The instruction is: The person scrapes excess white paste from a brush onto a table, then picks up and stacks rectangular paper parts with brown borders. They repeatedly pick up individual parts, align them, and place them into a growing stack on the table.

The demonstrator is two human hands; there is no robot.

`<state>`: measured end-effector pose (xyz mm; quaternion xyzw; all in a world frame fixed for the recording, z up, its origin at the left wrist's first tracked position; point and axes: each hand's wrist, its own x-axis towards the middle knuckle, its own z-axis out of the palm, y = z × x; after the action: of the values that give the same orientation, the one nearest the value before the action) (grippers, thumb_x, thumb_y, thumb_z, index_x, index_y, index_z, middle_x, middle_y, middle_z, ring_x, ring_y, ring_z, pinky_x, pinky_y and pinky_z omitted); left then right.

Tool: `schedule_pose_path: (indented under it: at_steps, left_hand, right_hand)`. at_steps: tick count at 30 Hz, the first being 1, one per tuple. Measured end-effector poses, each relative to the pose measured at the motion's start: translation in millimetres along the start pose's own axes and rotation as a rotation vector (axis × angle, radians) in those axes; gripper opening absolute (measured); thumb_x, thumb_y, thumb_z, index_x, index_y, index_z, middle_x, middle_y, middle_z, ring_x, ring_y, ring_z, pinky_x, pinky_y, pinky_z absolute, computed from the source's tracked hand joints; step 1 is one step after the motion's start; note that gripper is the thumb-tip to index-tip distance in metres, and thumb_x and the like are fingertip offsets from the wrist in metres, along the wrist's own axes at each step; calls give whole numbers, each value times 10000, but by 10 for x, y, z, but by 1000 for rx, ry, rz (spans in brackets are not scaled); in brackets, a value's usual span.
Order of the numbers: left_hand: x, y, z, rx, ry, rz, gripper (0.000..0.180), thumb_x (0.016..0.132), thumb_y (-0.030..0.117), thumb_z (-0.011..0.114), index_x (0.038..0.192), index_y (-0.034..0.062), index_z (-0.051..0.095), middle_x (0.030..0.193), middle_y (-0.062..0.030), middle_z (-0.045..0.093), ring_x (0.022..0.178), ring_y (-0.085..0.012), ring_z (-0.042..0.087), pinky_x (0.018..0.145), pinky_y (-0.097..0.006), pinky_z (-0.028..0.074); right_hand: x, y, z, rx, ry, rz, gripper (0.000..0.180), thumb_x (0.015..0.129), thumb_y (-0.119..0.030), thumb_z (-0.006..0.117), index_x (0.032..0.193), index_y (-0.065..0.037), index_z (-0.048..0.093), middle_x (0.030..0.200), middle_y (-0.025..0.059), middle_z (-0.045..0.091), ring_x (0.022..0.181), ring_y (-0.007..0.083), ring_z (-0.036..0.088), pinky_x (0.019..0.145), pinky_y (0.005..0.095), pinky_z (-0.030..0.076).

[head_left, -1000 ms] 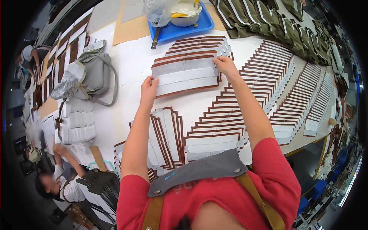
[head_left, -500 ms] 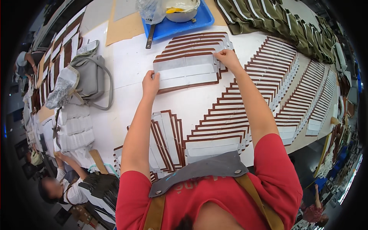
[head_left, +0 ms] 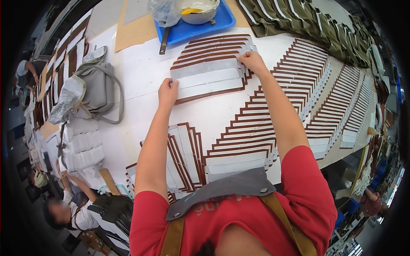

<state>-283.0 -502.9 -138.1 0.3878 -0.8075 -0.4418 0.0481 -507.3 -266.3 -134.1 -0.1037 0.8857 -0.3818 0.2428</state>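
Both of my hands are at the front piece of an overlapping row of flat panels. This panel (head_left: 208, 82) is white and grey with brown edges. My left hand (head_left: 168, 91) pinches its left edge, thumb on top and fingers curled. At its upper right corner, my right hand (head_left: 252, 62) is closed on the panel's edge with fingers bent. Behind it, more brown-edged panels (head_left: 215, 46) lie fanned out toward the back of the table.
Long fanned rows of similar panels (head_left: 247, 132) cover the right side. Another stack (head_left: 181, 155) lies near my left forearm. A blue tray (head_left: 228, 21) holds a bowl (head_left: 200, 16). A grey bag (head_left: 99, 87) sits left, olive pieces (head_left: 299, 21) far right. A co-worker (head_left: 70, 209) is at lower left.
The view has shifted slightly. My hands keep their places on the front panel. At the far right, a person in the background has moved.
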Motion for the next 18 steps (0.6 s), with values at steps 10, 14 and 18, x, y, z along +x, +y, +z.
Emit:
schedule_pose_path:
  at_steps: [10,14,18]
  left_hand:
    - [-4,-72,12,-6,29,48,275,783,240,562,899,-9,548,663,-96,533,612,-193,502,595,-317,413]
    - [-71,72,-15,41,42,33,275,783,247,566,890,-6,546,671,-92,534,619,-194,504,601,-316,416]
    - [-114,99,-48,123,76,44,246,796,228,571,896,6,533,698,-59,531,634,-152,499,600,-282,417]
  right_hand:
    - [18,-20,-42,82,-109,40,195,712,-200,649,723,-14,590,615,19,532,522,102,467,463,242,385]
    - [-6,-32,-39,50,-81,28,204,719,-211,634,725,-11,591,613,24,535,514,103,470,468,245,396]
    - [-9,-31,-23,14,-57,5,208,721,-213,627,722,-8,590,602,22,533,498,102,471,468,247,405]
